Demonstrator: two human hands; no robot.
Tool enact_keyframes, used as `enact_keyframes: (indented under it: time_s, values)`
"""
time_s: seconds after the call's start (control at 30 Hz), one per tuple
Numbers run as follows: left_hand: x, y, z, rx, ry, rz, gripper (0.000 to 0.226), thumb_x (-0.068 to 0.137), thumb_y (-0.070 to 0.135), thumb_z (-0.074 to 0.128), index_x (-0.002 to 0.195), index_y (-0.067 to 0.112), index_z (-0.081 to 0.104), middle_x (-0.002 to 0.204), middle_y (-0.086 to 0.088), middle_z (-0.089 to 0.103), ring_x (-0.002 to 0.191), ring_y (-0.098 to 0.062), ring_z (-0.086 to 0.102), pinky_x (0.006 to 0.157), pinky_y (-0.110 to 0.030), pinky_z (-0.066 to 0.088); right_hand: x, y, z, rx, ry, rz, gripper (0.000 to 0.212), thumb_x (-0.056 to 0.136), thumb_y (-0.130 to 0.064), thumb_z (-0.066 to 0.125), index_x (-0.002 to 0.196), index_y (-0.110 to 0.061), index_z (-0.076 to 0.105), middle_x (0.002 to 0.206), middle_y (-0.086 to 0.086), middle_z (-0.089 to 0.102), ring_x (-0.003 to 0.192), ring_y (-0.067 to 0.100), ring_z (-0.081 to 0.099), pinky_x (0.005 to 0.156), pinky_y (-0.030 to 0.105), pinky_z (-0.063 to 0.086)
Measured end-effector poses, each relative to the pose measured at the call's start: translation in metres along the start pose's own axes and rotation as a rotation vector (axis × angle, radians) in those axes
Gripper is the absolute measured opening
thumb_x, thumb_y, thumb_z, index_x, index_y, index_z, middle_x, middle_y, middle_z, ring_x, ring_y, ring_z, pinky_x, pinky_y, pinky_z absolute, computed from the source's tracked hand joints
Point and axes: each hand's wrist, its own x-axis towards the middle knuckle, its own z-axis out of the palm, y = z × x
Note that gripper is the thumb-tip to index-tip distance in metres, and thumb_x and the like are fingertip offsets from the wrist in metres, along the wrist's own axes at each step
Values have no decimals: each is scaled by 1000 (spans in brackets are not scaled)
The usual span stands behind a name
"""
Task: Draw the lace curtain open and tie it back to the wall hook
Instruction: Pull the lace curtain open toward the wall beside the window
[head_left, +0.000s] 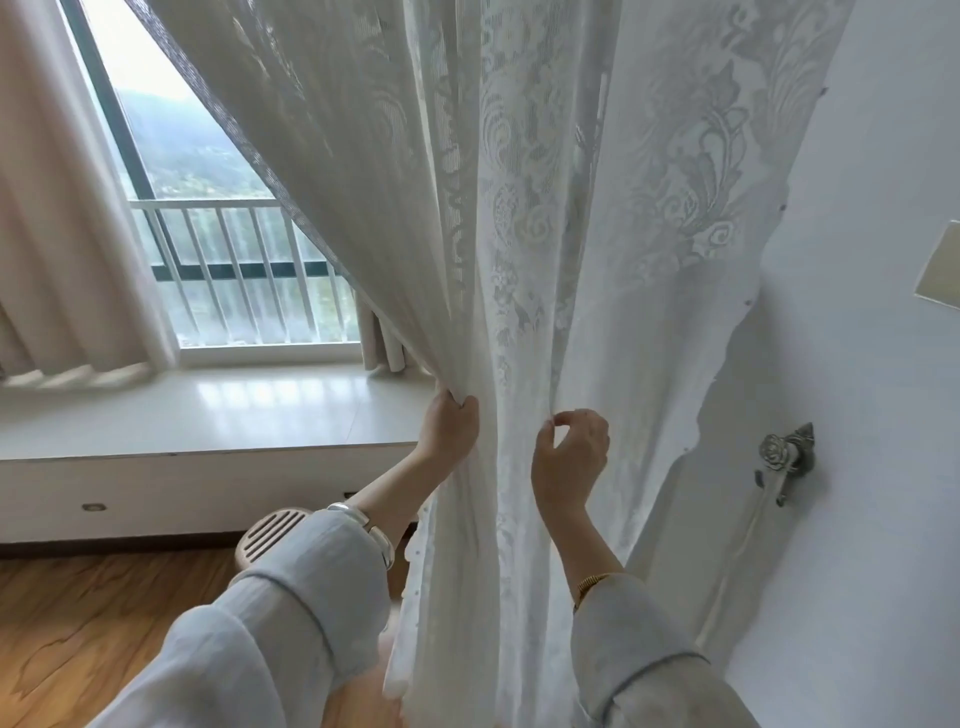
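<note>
The white lace curtain (545, 208) hangs gathered toward the right wall, its leading edge slanting down from the upper left. My left hand (451, 423) grips the bunched left edge of the curtain at sill height. My right hand (569, 457) is beside it, thumb and forefinger pinching a fold of the lace. A silver rose-shaped wall hook (787, 454) sits on the white wall to the right of my right hand, with a pale tie-back cord (743, 545) hanging down from it.
A beige drape (67, 234) hangs at the left of the window (218, 249), which has a white railing outside. A white window seat (208, 410) runs below. A small slatted stool (270, 535) stands on the wood floor. A pale panel (943, 270) is on the right wall.
</note>
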Motion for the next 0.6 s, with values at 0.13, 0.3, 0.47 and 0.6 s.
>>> enact_keyframes:
  time_s: [0.13,0.3,0.47,0.6]
  values:
    - [4,-1,4,16,10,14,41,87,4,35,125,-9,43,116,-33,56,57,-13,43,48,-22,32,-8,1,10,24,-88,-112,9,88,-7,57,93,-3,63,129,12,54,123,25,51,102,35,42]
    - [7,1,10,16,-39,14,44,87,5,35,131,1,42,118,-21,59,102,-36,57,76,-29,42,-20,-3,15,48,-156,-221,15,91,-9,54,104,-5,61,129,4,59,118,19,57,89,18,41]
    - [6,3,14,-74,-101,-11,35,81,1,36,112,-2,54,87,-13,62,82,-27,59,70,-28,45,-29,-12,14,81,-240,-251,27,96,-8,43,120,-5,54,85,4,69,67,21,65,54,15,41]
    - [1,5,16,-162,-160,-1,16,84,-3,36,74,8,41,55,-1,43,53,-12,43,46,-14,37,-32,-16,15,57,-283,-257,49,94,-21,29,140,-11,40,84,10,71,67,23,64,56,21,41]
